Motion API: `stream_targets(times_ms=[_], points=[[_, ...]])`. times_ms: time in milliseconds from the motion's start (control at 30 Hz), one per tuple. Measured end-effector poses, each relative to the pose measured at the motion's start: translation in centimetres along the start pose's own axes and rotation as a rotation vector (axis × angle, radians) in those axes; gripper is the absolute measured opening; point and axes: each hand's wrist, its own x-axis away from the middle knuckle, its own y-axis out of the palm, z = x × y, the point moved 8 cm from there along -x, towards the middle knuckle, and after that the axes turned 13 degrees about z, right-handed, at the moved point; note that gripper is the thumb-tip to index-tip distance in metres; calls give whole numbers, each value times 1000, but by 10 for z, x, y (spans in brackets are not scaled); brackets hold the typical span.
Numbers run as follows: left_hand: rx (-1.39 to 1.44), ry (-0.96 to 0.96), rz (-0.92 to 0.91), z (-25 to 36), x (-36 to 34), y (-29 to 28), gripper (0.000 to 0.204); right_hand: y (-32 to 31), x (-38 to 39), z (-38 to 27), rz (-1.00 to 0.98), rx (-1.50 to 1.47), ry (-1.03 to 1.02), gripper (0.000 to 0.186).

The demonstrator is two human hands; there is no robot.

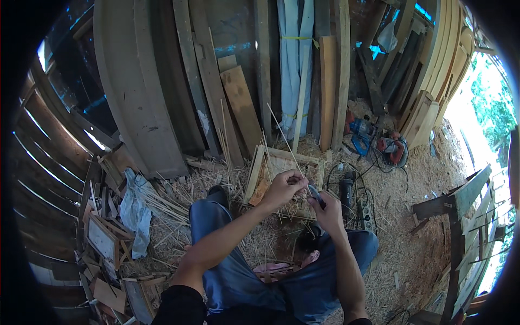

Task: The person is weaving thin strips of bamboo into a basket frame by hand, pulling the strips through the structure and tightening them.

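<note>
My left hand (287, 188) pinches a long, thin pale wooden stick (281, 132), which slants upward to the upper left from my fingers. My right hand (327, 211) is closed on a dark-handled knife (314, 195), its blade beside the stick close to my left fingers. Just beyond my hands, a rough square wooden frame (253, 176) lies among shavings, with several thin strips standing around it. More long strips (162, 200) lie in a bundle to my left, beside my bent knee in dark trousers.
Planks (244, 108) lean along the back wall. Power tools (390, 151), a black cylindrical tool (346, 192) and a power strip (367, 216) with cords lie at right. A plastic sheet (135, 216) and scrap wood (105, 292) are at left. A broken wooden structure (460, 200) stands by the bright opening.
</note>
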Motion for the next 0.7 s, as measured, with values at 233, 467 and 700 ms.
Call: stream_targets(times_ms=[233, 467, 700], points=[[-28, 167, 244, 48, -18, -57, 17, -27, 2, 42, 108, 157, 38, 15], [148, 195, 272, 72, -27, -92, 12, -83, -5, 39, 502, 346, -24, 12], [-859, 432, -95, 57, 1, -31, 12, -137, -13, 35, 882, 383, -120, 10]])
